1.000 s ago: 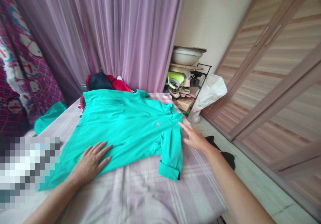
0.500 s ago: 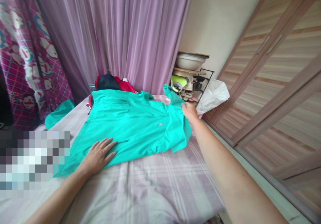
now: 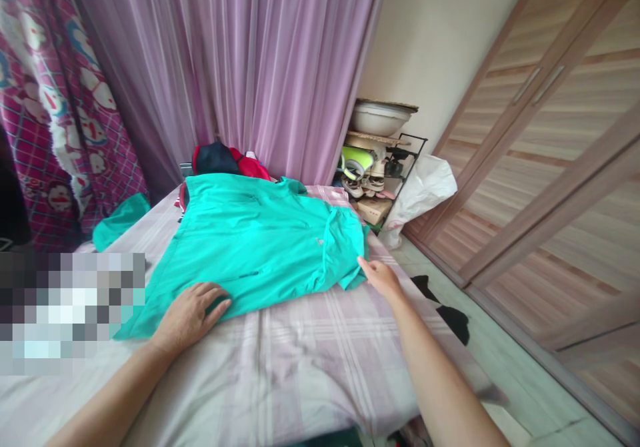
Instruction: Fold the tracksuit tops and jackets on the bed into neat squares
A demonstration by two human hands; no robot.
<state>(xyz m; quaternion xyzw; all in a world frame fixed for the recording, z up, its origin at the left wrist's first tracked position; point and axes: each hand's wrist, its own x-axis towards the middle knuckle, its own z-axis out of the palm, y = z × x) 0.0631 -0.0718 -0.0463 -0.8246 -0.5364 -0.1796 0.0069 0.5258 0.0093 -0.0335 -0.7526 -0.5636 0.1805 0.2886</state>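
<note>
A teal green garment (image 3: 250,233), which looks like a light jacket with a small logo, lies spread across the bed. My left hand (image 3: 195,310) rests flat on its near edge, fingers slightly bent and holding nothing. At the garment's right end, my right hand (image 3: 383,279) touches the bunched edge, thumb over the cloth. Its fingers look pinched on that edge, though some of them are hidden. The cloth at this end is gathered and folded in on itself.
The bed (image 3: 300,353) has a plaid sheet. Dark and red clothes (image 3: 223,160) lie at its back edge, and a teal cloth (image 3: 123,220) at the left. Beyond stand a shoe rack (image 3: 385,167), a white bag (image 3: 425,190) and a wooden wardrobe (image 3: 540,187). Something black (image 3: 447,313) lies on the floor.
My right hand has come down and nearer along the garment's right end. The raised flap there now lies lower and folded in. My left hand stays on the near edge.
</note>
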